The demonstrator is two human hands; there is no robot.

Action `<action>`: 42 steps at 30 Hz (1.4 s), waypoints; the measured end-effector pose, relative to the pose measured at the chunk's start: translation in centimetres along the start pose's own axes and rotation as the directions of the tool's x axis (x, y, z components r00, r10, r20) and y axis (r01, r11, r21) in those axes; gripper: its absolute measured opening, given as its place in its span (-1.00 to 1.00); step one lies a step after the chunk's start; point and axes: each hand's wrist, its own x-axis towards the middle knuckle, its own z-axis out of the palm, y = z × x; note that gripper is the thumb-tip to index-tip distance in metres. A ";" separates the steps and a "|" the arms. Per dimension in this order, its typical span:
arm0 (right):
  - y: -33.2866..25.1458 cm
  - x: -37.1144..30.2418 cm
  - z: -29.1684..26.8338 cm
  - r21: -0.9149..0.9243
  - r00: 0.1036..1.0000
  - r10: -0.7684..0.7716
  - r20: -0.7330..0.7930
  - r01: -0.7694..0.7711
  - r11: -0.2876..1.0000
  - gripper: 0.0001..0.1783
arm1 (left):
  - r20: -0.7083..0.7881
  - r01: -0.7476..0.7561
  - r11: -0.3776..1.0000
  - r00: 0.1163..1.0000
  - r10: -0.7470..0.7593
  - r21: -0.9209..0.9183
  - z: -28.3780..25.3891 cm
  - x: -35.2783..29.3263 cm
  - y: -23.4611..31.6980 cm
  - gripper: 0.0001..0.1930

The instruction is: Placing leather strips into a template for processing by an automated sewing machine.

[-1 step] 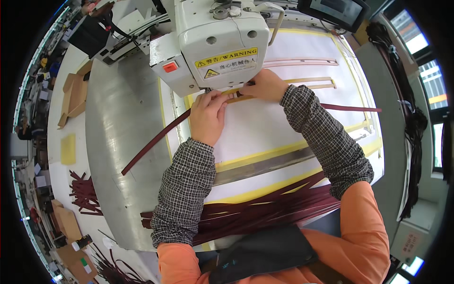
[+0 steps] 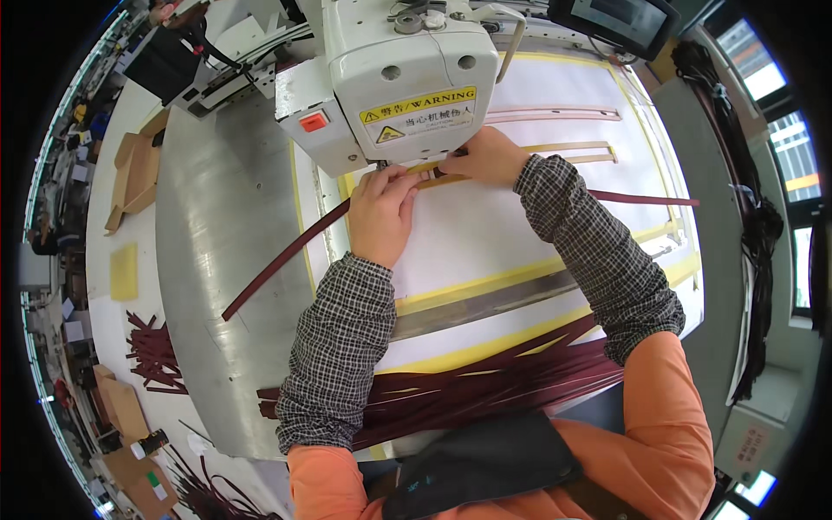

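A long maroon strap runs from the metal table at left, up under my left hand, beneath the sewing machine head. My left hand's fingers are together and press the strap into a yellow-edged slot in the white template. Close beside it, my right hand is closed in a pinch at the same slot, with its fingertips partly hidden by the machine head. A short dark piece of strap shows between the hands. Another length of maroon strap sticks out to the right past my right sleeve.
Many maroon straps lie heaped along the near edge, below my forearms. A smaller pile of short straps is at left, near a yellow pad and an open cardboard box. A control screen stands at the back right.
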 end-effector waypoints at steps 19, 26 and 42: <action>-2.4 0.4 -1.3 0.049 0.958 0.174 0.228 -0.189 0.981 -0.60 | 0.121 -0.101 0.963 0.990 0.072 0.251 0.0 -0.2 1.0 -0.66; -0.7 -0.5 -1.6 0.130 0.984 0.139 0.113 -0.153 0.980 -0.57 | 0.124 -0.052 0.967 0.992 0.022 0.249 0.1 0.1 1.7 -0.65; -1.3 -2.1 0.3 -0.153 0.987 -0.083 -0.138 0.062 0.986 -0.69 | 0.092 -0.102 0.916 0.993 0.071 0.388 1.1 0.0 2.1 -0.63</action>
